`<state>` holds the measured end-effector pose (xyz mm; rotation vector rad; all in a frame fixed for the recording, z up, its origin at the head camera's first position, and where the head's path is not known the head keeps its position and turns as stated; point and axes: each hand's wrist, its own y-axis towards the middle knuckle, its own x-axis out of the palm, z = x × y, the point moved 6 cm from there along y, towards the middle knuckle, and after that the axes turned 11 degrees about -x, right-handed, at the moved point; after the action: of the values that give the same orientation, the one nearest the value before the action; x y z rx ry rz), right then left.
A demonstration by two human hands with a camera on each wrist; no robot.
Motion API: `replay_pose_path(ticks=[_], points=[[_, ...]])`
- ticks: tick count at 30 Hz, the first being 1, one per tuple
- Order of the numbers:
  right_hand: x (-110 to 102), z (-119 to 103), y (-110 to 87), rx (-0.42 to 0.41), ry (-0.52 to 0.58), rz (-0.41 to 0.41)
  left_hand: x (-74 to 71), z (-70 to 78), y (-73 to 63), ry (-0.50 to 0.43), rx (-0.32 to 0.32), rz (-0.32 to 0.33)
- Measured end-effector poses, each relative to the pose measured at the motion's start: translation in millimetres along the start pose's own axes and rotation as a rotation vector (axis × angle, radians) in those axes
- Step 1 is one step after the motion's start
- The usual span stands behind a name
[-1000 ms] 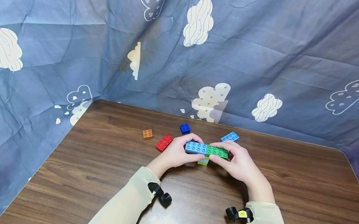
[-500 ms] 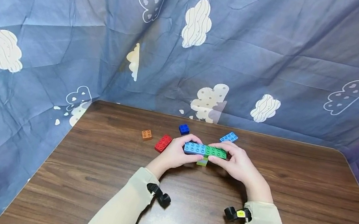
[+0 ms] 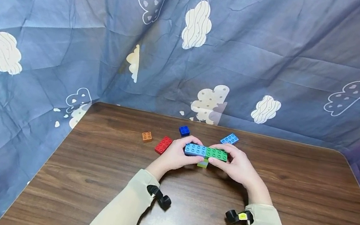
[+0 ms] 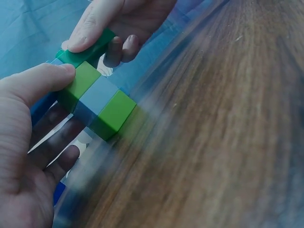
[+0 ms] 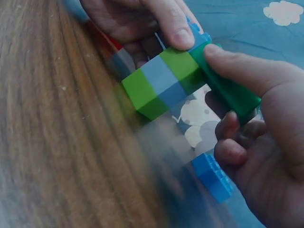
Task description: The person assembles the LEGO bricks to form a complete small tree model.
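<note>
My left hand point(image 3: 175, 155) pinches a light blue brick point(image 3: 195, 150) between thumb and fingers. From the other side, my right hand point(image 3: 240, 166) pinches a green brick point(image 3: 217, 155), which sits end to end with the blue one. Both bricks lie studs up across the top of a short column, whose base is a lime green brick point(image 5: 143, 96). Above that base come a grey-blue brick point(image 5: 165, 80) and an upper lime green brick point(image 5: 181, 66), seen in the right wrist view. Both thumbs press the near side around the seam, while the far fingertips are partly hidden behind the bricks.
Left of the hands lie a red brick point(image 3: 163, 145) and a small orange brick point(image 3: 147, 136). Beyond them are a dark blue brick point(image 3: 184, 130) and another light blue brick point(image 3: 229, 139). A cloud-patterned curtain point(image 3: 156, 84) hangs behind the wooden table point(image 3: 310, 192).
</note>
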<state>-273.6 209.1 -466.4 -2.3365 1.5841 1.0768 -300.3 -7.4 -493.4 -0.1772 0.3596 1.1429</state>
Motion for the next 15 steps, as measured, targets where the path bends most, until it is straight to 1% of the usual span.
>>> replay_pose_path(ticks=[5,15], points=[[2.5,5.9,-1.2,0.022,0.060,0.021,-0.7,1.8,-0.3,-0.007,0.001,0.005],[8.2,16.8,-2.9,0.026,0.158,0.081,-2.0,1.5,0.7,0.000,0.009,0.015]])
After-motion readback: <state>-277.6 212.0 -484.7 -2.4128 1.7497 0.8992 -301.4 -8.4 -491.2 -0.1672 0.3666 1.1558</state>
